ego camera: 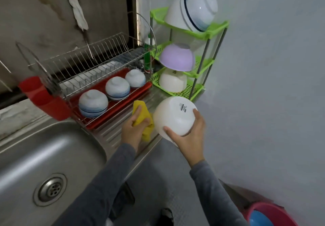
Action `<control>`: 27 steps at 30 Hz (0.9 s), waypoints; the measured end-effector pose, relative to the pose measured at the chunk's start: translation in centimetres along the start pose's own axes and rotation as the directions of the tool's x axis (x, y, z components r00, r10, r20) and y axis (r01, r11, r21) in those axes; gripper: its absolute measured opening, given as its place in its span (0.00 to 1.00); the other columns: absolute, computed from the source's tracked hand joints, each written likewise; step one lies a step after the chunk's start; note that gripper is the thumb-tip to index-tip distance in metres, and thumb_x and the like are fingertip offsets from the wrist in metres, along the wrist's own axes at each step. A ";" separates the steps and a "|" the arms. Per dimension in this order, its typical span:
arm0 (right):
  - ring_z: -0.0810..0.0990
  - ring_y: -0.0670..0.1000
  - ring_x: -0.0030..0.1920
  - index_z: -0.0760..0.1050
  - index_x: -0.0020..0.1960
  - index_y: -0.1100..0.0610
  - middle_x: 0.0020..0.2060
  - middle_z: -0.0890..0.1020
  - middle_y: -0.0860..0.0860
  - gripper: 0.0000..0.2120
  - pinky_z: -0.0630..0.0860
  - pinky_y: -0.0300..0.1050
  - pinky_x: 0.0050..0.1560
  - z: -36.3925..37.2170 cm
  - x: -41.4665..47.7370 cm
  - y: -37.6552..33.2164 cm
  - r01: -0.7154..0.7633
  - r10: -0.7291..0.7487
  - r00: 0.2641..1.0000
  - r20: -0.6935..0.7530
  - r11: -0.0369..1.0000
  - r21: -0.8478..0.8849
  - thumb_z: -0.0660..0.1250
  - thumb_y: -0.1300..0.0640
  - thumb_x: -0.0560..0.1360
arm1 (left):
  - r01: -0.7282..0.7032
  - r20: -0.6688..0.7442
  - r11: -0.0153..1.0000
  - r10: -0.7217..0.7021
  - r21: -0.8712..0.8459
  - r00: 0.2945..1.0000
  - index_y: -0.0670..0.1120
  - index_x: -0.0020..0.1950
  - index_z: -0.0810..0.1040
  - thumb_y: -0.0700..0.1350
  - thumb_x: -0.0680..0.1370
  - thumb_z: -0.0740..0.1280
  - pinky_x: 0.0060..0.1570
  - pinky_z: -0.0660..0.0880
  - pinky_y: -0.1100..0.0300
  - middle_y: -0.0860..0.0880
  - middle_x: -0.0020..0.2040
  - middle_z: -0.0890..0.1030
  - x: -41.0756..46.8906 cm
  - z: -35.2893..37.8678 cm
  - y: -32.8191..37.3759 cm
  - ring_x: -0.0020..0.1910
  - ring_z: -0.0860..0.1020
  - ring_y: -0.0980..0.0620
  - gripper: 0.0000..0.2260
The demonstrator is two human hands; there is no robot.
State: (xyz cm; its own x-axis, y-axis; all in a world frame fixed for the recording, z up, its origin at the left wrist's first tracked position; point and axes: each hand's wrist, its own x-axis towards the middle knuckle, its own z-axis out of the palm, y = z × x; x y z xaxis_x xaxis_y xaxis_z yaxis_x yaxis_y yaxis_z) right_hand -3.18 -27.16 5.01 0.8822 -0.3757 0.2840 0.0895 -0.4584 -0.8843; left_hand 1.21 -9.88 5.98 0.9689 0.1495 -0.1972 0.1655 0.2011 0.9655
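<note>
Leftmost, the steel sink [52, 155] occupies the worktop's [109, 134] left end, with a red holder [40, 95] at its back edge. Next to it stands the wire dish rack [91, 58]. Three striped bowls [93, 103] sit upside down in a row on its red tray [119, 109].

Right of the rack, above the worktop's front edge, the left hand [133, 129] has its fingers curled round a bunched yellow cloth [142, 113]. The cloth lies close against the left wall of the white bowl [174, 118]; whether the two touch cannot be told.

The bowl is held clear of the worktop, over its front right corner, with its labelled base tipped upward. The right hand [190, 137] grips it, thumb on the near wall and fingers spread over the far side.

In the back right corner stands the green corner shelf [216, 27]. It carries large blue-rimmed bowls [193, 9] on top, a purple bowl [177, 57] on the middle tier and a plain white bowl [172, 82] on the lowest, all turned over. A red bucket [274, 213] shows at the far right, on the floor.

Judged from this layout, the work is well advanced: every other bowl is already put away. What remains appears to be wiping the held bowl and giving it a place on the rack or shelf.
</note>
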 end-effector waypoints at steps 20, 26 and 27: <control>0.59 0.50 0.72 0.57 0.76 0.57 0.72 0.61 0.56 0.57 0.59 0.44 0.72 8.5 14.7 5.5 0.002 -0.001 0.994 0.111 1.000 -0.010 0.82 0.39 0.58 | 0.070 -0.169 0.997 -0.076 -0.040 0.983 0.57 0.69 0.75 0.38 0.76 0.73 0.50 0.81 0.57 0.50 0.64 0.79 13.5 1.5 -1.4 0.59 0.80 0.50 0.25; 0.58 0.59 0.74 0.56 0.74 0.54 0.74 0.56 0.62 0.56 0.60 0.55 0.75 10.9 17.2 7.9 0.039 -0.037 0.999 0.035 0.996 -0.081 0.85 0.44 0.58 | 0.087 -0.136 0.996 -0.089 -0.018 0.987 0.54 0.71 0.74 0.37 0.77 0.72 0.43 0.81 0.62 0.56 0.55 0.81 16.6 2.6 -1.6 0.47 0.82 0.61 0.24; 0.57 0.59 0.75 0.55 0.74 0.50 0.75 0.55 0.63 0.55 0.59 0.55 0.75 11.2 17.6 8.3 0.034 -0.033 0.999 0.008 0.996 -0.081 0.85 0.44 0.58 | 0.088 -0.130 0.996 -0.089 -0.013 0.988 0.54 0.71 0.74 0.36 0.77 0.71 0.40 0.80 0.64 0.58 0.53 0.81 17.1 2.9 -1.7 0.44 0.82 0.63 0.25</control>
State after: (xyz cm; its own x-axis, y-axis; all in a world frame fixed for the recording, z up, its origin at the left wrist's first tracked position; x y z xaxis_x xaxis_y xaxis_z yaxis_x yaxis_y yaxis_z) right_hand 18.28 -28.56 -1.53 0.8823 -0.3538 0.3104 0.0818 -0.5342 -0.8414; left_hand 17.98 -10.43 1.50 0.9183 0.2553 -0.3025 0.2475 0.2260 0.9422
